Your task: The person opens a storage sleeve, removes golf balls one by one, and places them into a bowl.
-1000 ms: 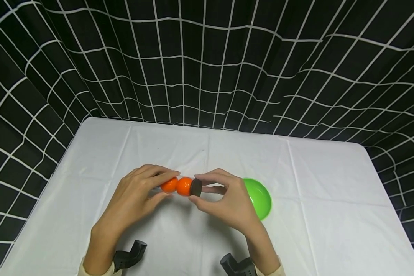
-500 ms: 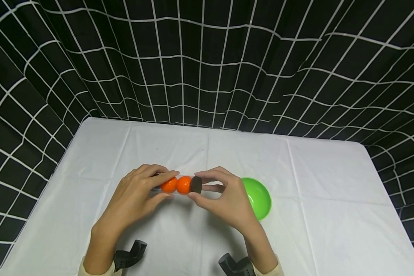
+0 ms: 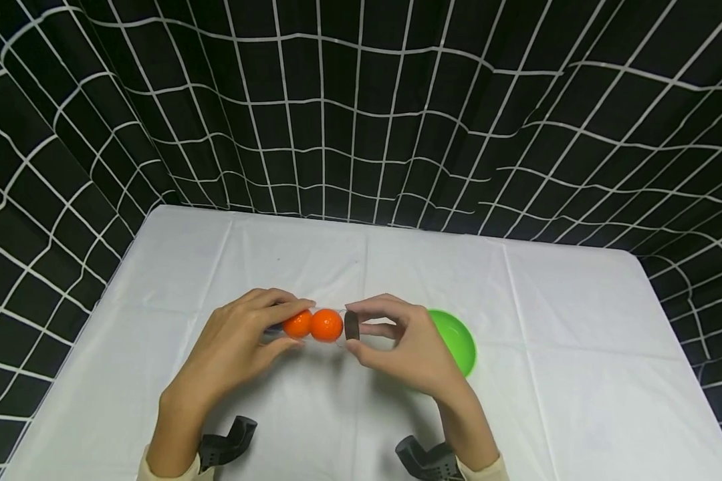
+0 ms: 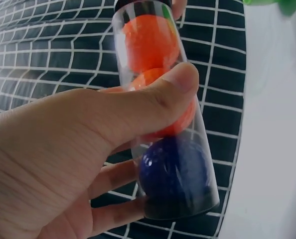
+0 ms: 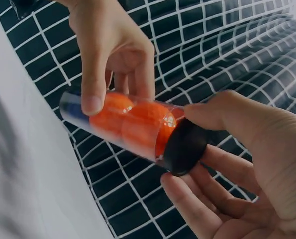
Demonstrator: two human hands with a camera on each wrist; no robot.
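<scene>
A clear plastic tube point(image 4: 209, 181) is held level between the two hands. Two orange balls point(image 3: 326, 325) and a dark blue ball point(image 4: 173, 167) lie in a row inside it. My left hand point(image 3: 237, 344) grips the tube round its middle, thumb pressed across the second orange ball in the left wrist view. At the other end my right hand point(image 3: 418, 344) pinches a round black cap point(image 5: 186, 147) between thumb and fingertips. The cap sits right at the tube's mouth, with a small gap between it and the nearest ball in the head view.
A green bowl point(image 3: 460, 341) stands on the white-covered table point(image 3: 577, 347), partly hidden behind the right hand. Black cloth with a white grid point(image 3: 337, 120) surrounds the table's back and sides. Dark wrist mounts point(image 3: 228, 444) extend from both sleeves.
My right hand has shifted slightly to the right with the black cap, widening the space between cap and orange ball. The left hand stays nearly where it was on the tube.
</scene>
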